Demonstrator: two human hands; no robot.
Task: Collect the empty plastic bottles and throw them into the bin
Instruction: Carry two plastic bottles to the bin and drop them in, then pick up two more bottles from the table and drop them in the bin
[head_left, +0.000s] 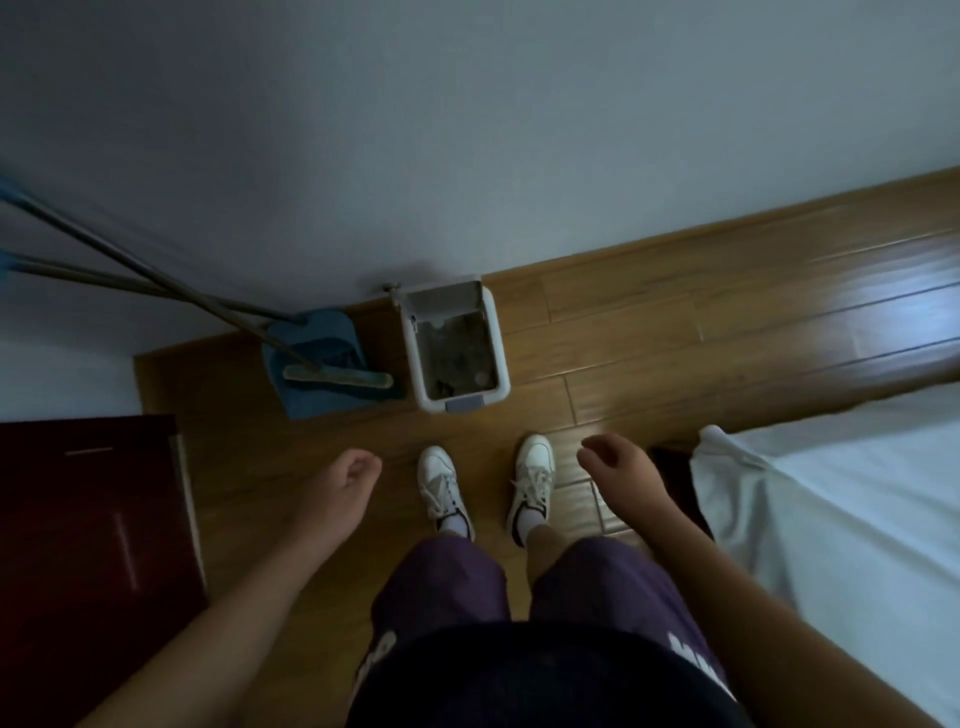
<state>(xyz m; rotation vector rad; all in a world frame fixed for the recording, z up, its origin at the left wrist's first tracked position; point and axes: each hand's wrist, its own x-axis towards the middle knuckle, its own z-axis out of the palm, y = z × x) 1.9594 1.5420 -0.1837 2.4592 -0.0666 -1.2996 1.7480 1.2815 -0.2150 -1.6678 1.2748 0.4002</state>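
Note:
A white rectangular bin (500, 364) stands on the wooden floor against the wall, its lid up, with dim rubbish inside that I cannot make out. No plastic bottle shows on the floor or in either hand. My left hand (347, 480) hangs below and left of the bin, fingers loosely curled, holding nothing. My right hand (621, 467) hangs below and right of it, fingers slightly apart and empty. My white shoes stand just in front of the bin.
A blue dustpan (317, 358) with a broom (337, 378) leans against the wall left of the bin. A dark red cabinet (88, 545) is at the left. A bed with white sheets (841, 519) fills the right.

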